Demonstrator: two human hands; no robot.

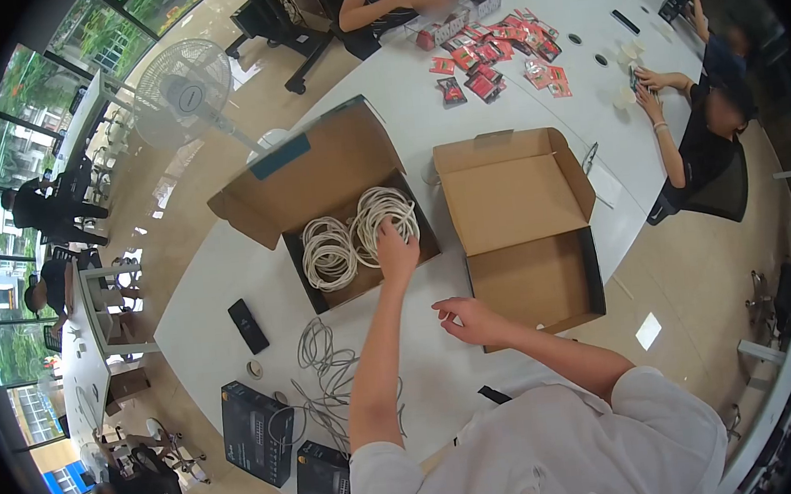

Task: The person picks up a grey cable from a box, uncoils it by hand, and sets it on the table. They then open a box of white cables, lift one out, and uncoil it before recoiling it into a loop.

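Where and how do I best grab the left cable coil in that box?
Probably from above, gripping the near-side strands of the left coil: it lies as a ring inside the box, whose walls would hinder a sideways reach.

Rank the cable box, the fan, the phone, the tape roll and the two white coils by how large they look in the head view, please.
1. Cable box, lid included
2. Fan
3. Left coil and right coil: too alike to rank, the right partly hidden
4. Phone
5. Tape roll
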